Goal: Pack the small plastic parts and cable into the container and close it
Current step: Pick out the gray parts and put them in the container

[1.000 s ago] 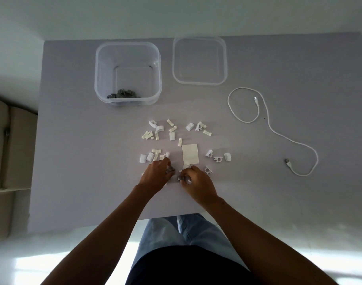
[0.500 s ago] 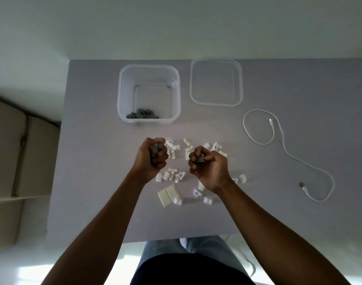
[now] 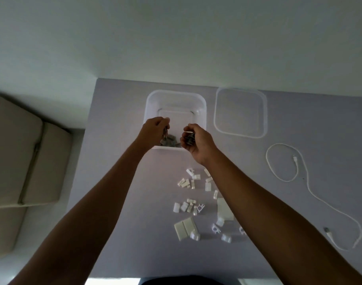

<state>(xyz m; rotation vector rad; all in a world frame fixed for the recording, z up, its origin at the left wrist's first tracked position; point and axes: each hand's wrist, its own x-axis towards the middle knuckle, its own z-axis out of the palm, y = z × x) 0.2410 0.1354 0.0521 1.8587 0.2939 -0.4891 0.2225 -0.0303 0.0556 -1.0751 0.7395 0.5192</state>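
The clear square container (image 3: 176,97) stands at the far middle of the grey table, with several grey plastic parts (image 3: 169,141) on its floor. My left hand (image 3: 154,130) hovers over its near left side, fingers curled around grey parts. My right hand (image 3: 196,140) is over its near right edge, shut on dark grey parts. Several white plastic parts (image 3: 193,192) lie scattered on the table between my forearms, some hidden under my right arm. The white cable (image 3: 299,171) lies looped at the right.
The clear lid (image 3: 240,113) lies flat right of the container. Two flat white rectangular pieces (image 3: 184,227) rest among the parts. The table (image 3: 118,161) ends at the left near a beige cushioned seat (image 3: 21,161). A white wall rises behind.
Both hands lifted grey parts from the table's near side and carried them forward to above the container. The camera tilted up, so the table sits lower in view.
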